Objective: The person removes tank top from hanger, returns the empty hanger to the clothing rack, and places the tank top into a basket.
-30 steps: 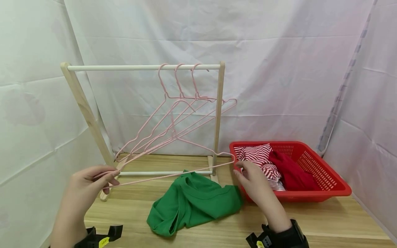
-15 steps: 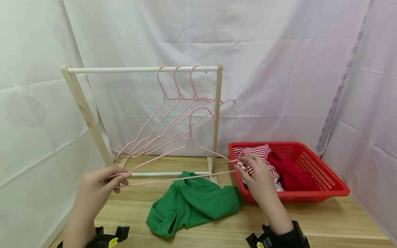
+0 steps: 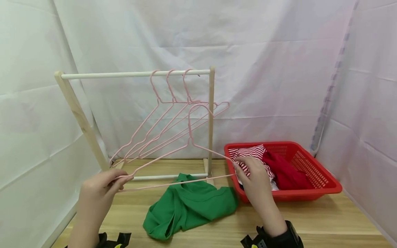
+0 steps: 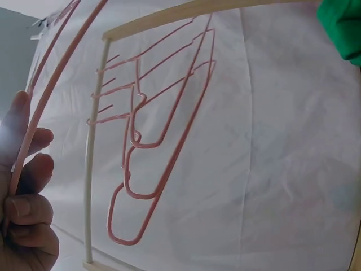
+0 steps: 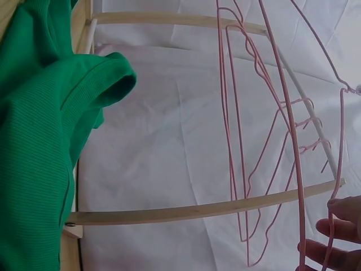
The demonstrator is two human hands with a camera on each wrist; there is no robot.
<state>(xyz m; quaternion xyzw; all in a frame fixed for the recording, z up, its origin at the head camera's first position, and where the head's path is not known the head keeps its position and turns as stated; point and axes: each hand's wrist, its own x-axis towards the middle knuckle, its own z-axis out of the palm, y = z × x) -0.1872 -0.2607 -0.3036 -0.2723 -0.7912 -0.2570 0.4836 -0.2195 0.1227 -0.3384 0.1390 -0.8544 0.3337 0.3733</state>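
A pink clothes hanger is held up between both hands, hook upward, above the table. My left hand grips its left end; in the left wrist view the fingers curl about the pink wire. At the other end my right hand pinches the right shoulder between thumb and fingers, seen partly at the edge of the right wrist view. Below the hanger a crumpled green garment lies on the table, its ribbed edge visible in the right wrist view.
Behind stands a small clothes rack with wooden posts and a white rail. Several pink hangers hang at its right part. A red plastic basket at the right holds a striped garment and a dark red garment.
The hanger has turned from slanting away to facing me, its hook shifting right. My right hand, at first apart from the hanger's right end, now holds it. The green garment stays put.
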